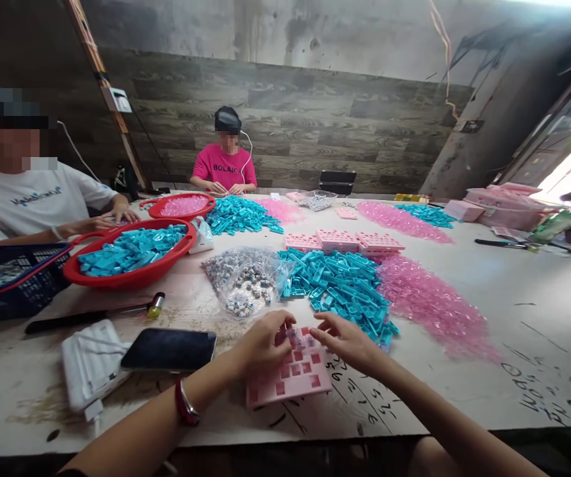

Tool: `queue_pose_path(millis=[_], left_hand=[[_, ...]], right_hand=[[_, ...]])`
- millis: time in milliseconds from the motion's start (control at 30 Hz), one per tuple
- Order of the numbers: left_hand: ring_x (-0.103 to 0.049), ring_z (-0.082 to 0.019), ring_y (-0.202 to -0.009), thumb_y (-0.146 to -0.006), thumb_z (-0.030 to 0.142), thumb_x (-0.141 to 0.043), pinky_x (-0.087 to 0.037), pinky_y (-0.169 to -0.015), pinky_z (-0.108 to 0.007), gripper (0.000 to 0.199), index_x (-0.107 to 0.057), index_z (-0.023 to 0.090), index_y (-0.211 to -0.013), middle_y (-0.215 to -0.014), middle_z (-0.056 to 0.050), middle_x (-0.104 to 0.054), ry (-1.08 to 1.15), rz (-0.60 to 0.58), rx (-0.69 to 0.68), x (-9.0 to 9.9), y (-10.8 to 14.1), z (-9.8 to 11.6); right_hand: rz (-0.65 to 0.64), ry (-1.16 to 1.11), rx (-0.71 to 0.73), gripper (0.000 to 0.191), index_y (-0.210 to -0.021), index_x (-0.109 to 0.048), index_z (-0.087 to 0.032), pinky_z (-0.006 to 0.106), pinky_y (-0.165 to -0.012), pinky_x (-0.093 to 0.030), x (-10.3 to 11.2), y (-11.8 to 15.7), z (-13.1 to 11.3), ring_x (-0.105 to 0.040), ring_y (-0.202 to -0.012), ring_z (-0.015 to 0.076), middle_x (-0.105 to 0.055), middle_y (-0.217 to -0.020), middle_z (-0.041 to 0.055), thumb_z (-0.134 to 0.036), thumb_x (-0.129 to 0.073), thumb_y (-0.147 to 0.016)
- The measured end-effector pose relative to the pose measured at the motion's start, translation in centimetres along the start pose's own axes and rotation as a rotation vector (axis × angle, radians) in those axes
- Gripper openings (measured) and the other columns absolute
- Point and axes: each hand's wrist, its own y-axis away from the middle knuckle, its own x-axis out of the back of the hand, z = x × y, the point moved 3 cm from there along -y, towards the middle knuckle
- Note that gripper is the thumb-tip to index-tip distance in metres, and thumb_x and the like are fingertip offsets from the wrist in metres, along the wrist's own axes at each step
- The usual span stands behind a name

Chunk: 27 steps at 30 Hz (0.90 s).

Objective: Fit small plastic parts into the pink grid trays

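Note:
A light pink board (293,391) with rows of square holes lies on the table in front of me. My left hand (265,341) is over its upper left part, fingers curled closed; what they pinch, if anything, is too small to make out. From the other side my right hand (348,341) reaches to the board's upper right edge, thumb and forefinger apart. Small clear pinkish pieces (299,340) sit on the board between the fingertips. Just beyond are a heap of blue plastic pieces (345,285) and a clear bag of small grey-white parts (248,291).
Translucent pink pieces (429,305) spread to the right, near stacked pink boards (338,241). On the left are a phone (169,349), a white power bank (91,364), a small hammer (97,317), a red basin (129,281) and a blue basket (32,291). Two people work across the table.

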Motion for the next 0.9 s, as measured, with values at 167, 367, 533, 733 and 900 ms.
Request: queue_pose_path(millis=[167, 367, 533, 733, 900], left_hand=[[-0.055, -0.018, -0.086, -0.075, 0.018, -0.054, -0.045, -0.077, -0.03, 0.028, -0.053, 0.015, -0.103, -0.096, -0.007, -0.058, 0.072, 0.1, -0.022, 0.1, 0.3, 0.9], [-0.053, -0.017, -0.079, -0.073, 0.032, -0.06, -0.041, -0.067, -0.026, 0.031, -0.059, 0.015, -0.099, -0.092, -0.004, -0.06, 0.397, -0.18, 0.144, 0.7, -0.2, 0.3], [-0.047, -0.012, -0.07, -0.068, 0.048, -0.068, -0.036, -0.062, -0.022, 0.04, -0.06, 0.014, -0.087, -0.079, 0.001, -0.055, 0.756, -0.407, 0.341, -0.4, 0.1, -0.2], [-0.046, -0.014, -0.072, -0.066, 0.056, -0.068, -0.036, -0.064, -0.023, 0.051, -0.061, 0.014, -0.094, -0.081, -0.001, -0.054, 0.654, -0.4, 0.281, -0.8, 0.1, 0.1], [-0.044, -0.015, -0.069, -0.073, 0.066, -0.056, -0.035, -0.061, -0.023, 0.055, -0.062, 0.014, -0.09, -0.077, -0.001, -0.053, 0.466, -0.349, 0.143, -0.2, 0.0, 0.6]], right_hand=[[-0.246, -0.388, -0.145, 0.047, -0.1, -0.059, -0.016, 0.028, -0.067, -0.049, -2.1, 0.9, -0.8, -0.061, -0.081, 0.0201, -0.063, -0.09, 0.0056, -0.054, -0.065, -0.074], [-0.264, -0.542, -0.099, 0.043, -0.098, -0.058, -0.016, 0.027, -0.072, -0.044, -2.8, 1.4, -2.3, -0.058, -0.084, 0.0193, -0.062, -0.091, 0.0038, -0.047, -0.07, -0.071], [-0.273, -0.408, -0.119, 0.042, -0.083, -0.059, -0.016, 0.027, -0.07, -0.041, -2.5, 1.7, -3.7, -0.054, -0.079, 0.0187, -0.059, -0.079, 0.0009, -0.049, -0.074, -0.063], [-0.355, -0.544, -0.082, 0.041, -0.087, -0.059, -0.017, 0.028, -0.075, -0.04, -3.0, 1.9, -3.8, -0.054, -0.084, 0.0199, -0.059, -0.084, 0.0019, -0.043, -0.074, -0.06], [-0.293, -0.54, -0.064, 0.038, -0.083, -0.057, -0.017, 0.027, -0.071, -0.038, -3.1, 2.0, -3.8, -0.052, -0.077, 0.0176, -0.057, -0.079, 0.0001, -0.043, -0.072, -0.059]])
